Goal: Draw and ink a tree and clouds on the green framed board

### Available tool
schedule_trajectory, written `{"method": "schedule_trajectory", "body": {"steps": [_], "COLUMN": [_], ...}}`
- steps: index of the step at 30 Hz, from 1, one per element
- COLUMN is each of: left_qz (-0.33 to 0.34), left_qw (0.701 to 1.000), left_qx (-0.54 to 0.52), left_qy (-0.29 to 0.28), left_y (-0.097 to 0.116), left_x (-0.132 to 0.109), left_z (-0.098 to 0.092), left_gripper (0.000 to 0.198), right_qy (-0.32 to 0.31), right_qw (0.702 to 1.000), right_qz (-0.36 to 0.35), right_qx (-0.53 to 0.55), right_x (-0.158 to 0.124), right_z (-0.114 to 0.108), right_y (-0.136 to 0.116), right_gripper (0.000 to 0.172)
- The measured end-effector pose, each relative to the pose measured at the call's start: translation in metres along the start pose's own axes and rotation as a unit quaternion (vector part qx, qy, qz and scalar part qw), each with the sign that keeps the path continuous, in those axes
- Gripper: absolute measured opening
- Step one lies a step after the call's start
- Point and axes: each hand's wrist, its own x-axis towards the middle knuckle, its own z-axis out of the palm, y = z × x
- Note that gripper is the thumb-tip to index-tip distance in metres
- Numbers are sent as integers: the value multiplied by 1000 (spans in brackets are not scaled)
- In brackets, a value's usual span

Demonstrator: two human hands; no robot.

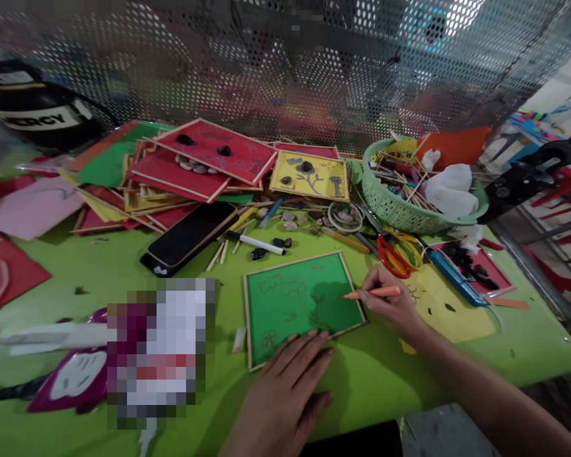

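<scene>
A green card with a thin wooden frame (301, 303) lies on the lime-green table (124, 266), with faint drawn lines on it. My left hand (290, 381) lies flat on the card's near edge, fingers stretched out. My right hand (393, 303) pinches an orange pencil (371, 293) at the card's right edge, its tip pointing left onto the card.
Behind the card lie a black phone (190, 238), a white marker (257, 242), pebbles, red and yellow framed cards (219, 152), red-handled scissors (393, 254) and a green basket (409, 212) of sticks. A yellow sheet (447, 311) lies right. A perforated metal screen stands behind.
</scene>
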Motion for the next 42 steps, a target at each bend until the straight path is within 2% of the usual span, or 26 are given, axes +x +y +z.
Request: {"method": "schedule_trajectory", "body": {"steps": [17, 42], "left_qz": [-42, -47], "left_qw": [997, 996], "left_qx": [-61, -68], "left_qy": [-12, -16], "left_y": [7, 7], "left_x": [3, 4], "left_z": [-4, -7], "left_gripper": [34, 33], "right_qy": [12, 10], "right_qw": [999, 999], "right_qz": [-5, -16], "right_qx": [-30, -34], "right_x": [0, 1], "right_z": [-2, -1], "right_y": [-1, -1], "right_gripper": [17, 21]}}
